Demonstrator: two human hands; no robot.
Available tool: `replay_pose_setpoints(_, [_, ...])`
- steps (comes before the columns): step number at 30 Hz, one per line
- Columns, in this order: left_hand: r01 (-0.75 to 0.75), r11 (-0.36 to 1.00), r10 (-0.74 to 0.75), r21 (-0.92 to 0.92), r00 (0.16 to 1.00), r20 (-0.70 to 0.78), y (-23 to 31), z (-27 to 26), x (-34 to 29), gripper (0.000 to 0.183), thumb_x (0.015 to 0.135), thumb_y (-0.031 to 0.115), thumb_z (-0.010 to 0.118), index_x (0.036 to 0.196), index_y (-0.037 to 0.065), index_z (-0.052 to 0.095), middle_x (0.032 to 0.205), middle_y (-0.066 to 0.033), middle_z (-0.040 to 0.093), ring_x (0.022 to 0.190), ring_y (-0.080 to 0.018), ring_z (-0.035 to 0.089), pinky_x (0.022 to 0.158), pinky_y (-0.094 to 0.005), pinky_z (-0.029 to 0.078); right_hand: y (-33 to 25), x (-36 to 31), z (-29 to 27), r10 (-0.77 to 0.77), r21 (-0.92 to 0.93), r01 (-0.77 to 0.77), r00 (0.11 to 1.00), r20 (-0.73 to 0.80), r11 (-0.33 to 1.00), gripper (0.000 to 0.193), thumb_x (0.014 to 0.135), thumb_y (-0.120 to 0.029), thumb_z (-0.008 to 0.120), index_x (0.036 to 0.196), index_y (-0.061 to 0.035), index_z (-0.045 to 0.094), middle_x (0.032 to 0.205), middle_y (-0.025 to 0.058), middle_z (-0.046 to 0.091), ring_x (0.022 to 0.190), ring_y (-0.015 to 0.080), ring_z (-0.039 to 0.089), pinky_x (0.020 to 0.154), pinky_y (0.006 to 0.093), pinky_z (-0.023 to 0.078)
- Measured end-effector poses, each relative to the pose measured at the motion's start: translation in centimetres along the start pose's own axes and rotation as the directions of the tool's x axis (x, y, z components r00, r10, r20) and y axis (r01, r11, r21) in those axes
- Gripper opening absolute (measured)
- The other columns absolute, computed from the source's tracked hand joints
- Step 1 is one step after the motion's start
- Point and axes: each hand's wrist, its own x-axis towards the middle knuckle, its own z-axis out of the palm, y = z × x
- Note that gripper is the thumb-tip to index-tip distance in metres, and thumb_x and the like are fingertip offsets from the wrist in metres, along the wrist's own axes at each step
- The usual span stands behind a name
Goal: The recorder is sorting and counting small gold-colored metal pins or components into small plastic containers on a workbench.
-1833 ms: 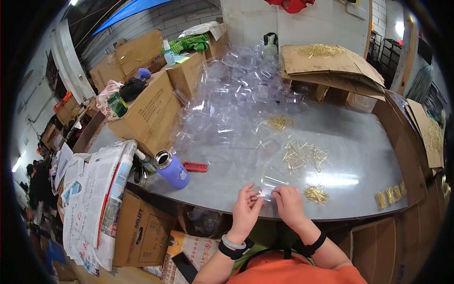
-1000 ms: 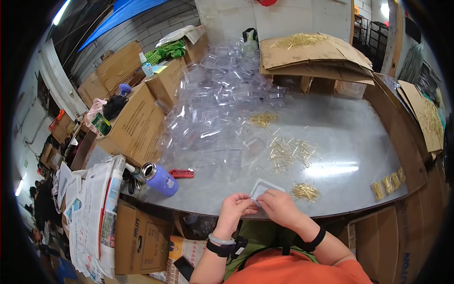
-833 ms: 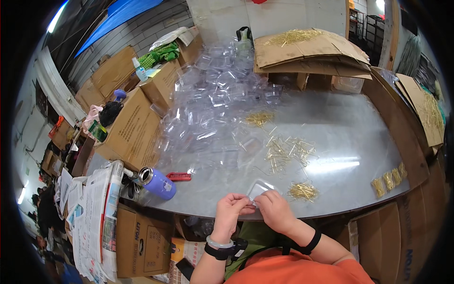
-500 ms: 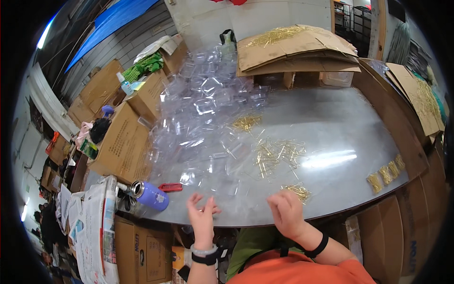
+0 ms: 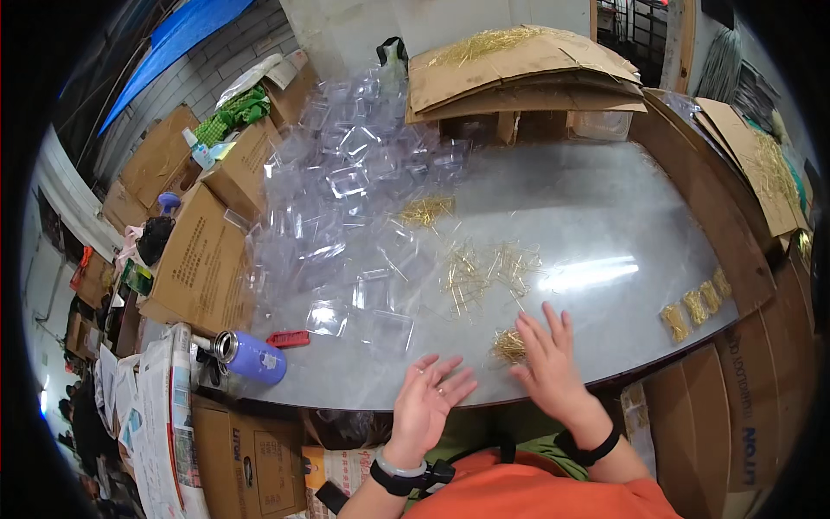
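Note:
My left hand [image 5: 425, 402] is over the table's near edge, palm up, with fingers spread and nothing in them. To its right, my right hand [image 5: 552, 365] has its fingers stretched out, right beside a small heap of thin gold wire pieces [image 5: 508, 345]; whether it touches them I cannot tell. Farther in lies a looser scatter of gold wire pieces [image 5: 467, 275], some with bent ends. Beyond that is another gold pile [image 5: 426, 210]. Clear plastic boxes [image 5: 347, 182] cover the left part of the grey metal table [image 5: 596, 208].
Several gold bundles [image 5: 693, 305] line the right edge. A purple bottle [image 5: 258, 357] and a red tool [image 5: 288, 338] stand and lie at the near left. Cardboard boxes [image 5: 194, 259] border the left side; stacked cardboard sheets [image 5: 527, 82] form a raised shelf at the back.
My left hand has moved right, toward the middle. My right hand has gone from curled fingers to stretched out, beside the small gold heap. The view has shifted slightly.

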Motion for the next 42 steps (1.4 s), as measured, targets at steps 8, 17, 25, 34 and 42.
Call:
replay_pose_setpoints(8, [0.029,0.996,-0.026,-0.084,0.999,0.047,-3.3,1.5,2.7,0.04,0.112,0.028,0.039,0.143,0.003,0.037,0.145,-0.0268,0.046,0.139,-0.0403,0.046,0.111,-0.0588,0.045,1.3,-0.6,0.8,0.005,-0.016,-0.003,0.993,0.119,1.0,0.048,0.093,-0.015,0.067,0.137,-0.0011,0.053,0.14,0.0164,0.056,0.137,0.0358,0.048,0.117,0.0473,0.038])
replay_pose_setpoints(17, [0.312,0.925,-0.351,0.218,0.921,0.167,-0.5,-1.5,-3.6,0.038,0.112,0.026,0.038,0.144,0.005,0.037,0.14,-0.0217,0.051,0.127,-0.038,0.057,0.097,-0.0572,0.056,0.3,-2.0,1.1,-0.011,0.0,0.011,0.999,0.046,1.0,0.044,0.089,-0.01,0.069,0.131,-0.0033,0.057,0.133,0.0137,0.059,0.129,0.0357,0.053,0.113,0.0471,0.042])
replay_pose_setpoints(25, [0.465,0.884,-0.458,-0.044,0.882,0.113,-4.8,-3.8,-3.1,0.056,0.089,-0.013,0.037,0.144,-0.008,0.032,0.15,-0.031,0.036,0.14,-0.0465,0.044,0.118,-0.0637,0.037,-0.9,-1.5,2.0,-0.066,0.018,0.065,0.995,0.071,0.998,0.043,0.091,-0.01,0.066,0.132,-0.0052,0.055,0.135,0.013,0.057,0.135,0.0376,0.049,0.115,0.0508,0.038])
replay_pose_setpoints(34, [0.438,0.896,-0.402,-0.068,0.868,0.291,-5.5,-5.2,-4.0,0.067,0.088,-0.016,0.04,0.151,0.006,0.031,0.149,-0.0161,0.041,0.139,-0.0314,0.048,0.118,-0.0555,0.04,-4.7,-6.5,1.7,-0.282,0.262,0.228,0.94,0.193,0.938,0.044,0.086,-0.009,0.067,0.129,-0.0016,0.059,0.135,0.0153,0.058,0.135,0.0378,0.05,0.115,0.0515,0.039])
replay_pose_setpoints(42, [0.251,0.924,-0.358,0.289,0.834,0.419,-1.7,-1.8,-5.2,0.078,0.093,-0.013,0.05,0.16,0.009,0.016,0.158,-0.0107,0.029,0.147,-0.0234,0.037,0.122,-0.0465,0.036,-4.9,-5.3,0.1,-0.311,0.428,0.269,0.95,0.031,0.863,0.047,0.084,-0.002,0.072,0.129,-0.0002,0.06,0.132,0.0161,0.06,0.127,0.0381,0.057,0.109,0.0499,0.047])
